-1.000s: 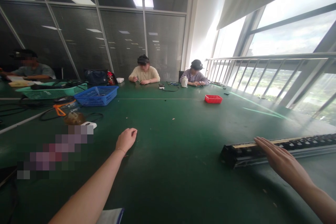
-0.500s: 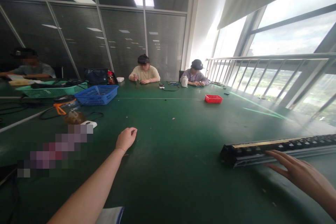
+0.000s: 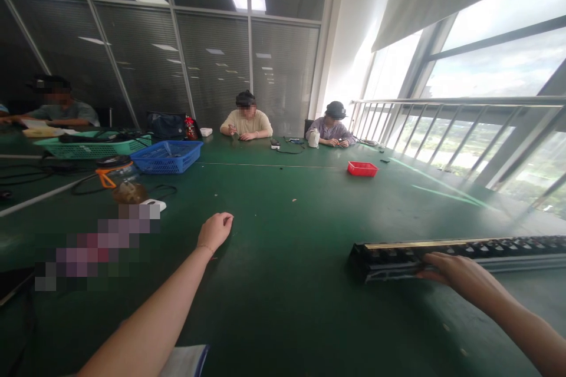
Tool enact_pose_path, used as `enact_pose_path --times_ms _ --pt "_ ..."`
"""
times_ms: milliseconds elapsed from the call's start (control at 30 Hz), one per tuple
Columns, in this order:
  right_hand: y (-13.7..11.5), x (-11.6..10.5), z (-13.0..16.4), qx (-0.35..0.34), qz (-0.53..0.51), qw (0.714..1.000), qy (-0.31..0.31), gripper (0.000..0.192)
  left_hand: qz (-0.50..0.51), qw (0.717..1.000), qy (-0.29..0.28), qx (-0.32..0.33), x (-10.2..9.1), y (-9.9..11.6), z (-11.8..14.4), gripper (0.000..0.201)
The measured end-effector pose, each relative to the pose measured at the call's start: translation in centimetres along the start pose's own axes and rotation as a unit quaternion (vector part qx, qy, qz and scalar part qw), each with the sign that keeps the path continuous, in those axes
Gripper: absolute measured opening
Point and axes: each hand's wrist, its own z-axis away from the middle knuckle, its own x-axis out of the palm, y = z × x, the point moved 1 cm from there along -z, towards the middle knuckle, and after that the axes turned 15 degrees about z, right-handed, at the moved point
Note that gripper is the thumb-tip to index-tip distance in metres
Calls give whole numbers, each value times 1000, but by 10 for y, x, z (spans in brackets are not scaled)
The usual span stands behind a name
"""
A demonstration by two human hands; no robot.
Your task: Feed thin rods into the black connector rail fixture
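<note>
A long black bar-shaped thing (image 3: pixel 398 259) lies on the green table (image 3: pixel 283 294) at the right, with a gold strip along its top and a row of shiny dark pieces. My right hand (image 3: pixel 446 268) grips its near side, fingers over the upper part and thumb lower down. Part of the grip is hidden by the hand itself. My left hand (image 3: pixel 216 230) rests on the table left of centre, its fingers curled together. Whether anything is inside those fingers is hidden from view.
A red basket (image 3: pixel 362 169) stands farther back on the right. To the left are a blue basket (image 3: pixel 170 157), a green basket (image 3: pixel 92 147) and a jar with an orange strap (image 3: pixel 124 179). A booklet-like edge (image 3: pixel 188 359) shows below my left forearm. People sit across the table.
My right hand has moved left and closed from a loose, spread pose onto the black bar. The bar has shifted left on the table. My left hand stays curled in place.
</note>
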Motion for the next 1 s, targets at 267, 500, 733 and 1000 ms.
enact_pose_path --times_ms 267,500,733,1000 --pt "-103 -45 -41 -138 14 989 -42 19 6 1000 -4 -2 -1 2 2 30" --pt "-199 -86 -67 -143 47 986 -69 14 6 1000 6 6 0 -1 1 29" --pt "-249 -99 -76 -142 -1 989 -50 12 20 1000 -1 15 0 -4 2 30" --pt "-240 -87 -67 -110 -157 981 32 17 136 986 -91 18 -17 22 -1 31"
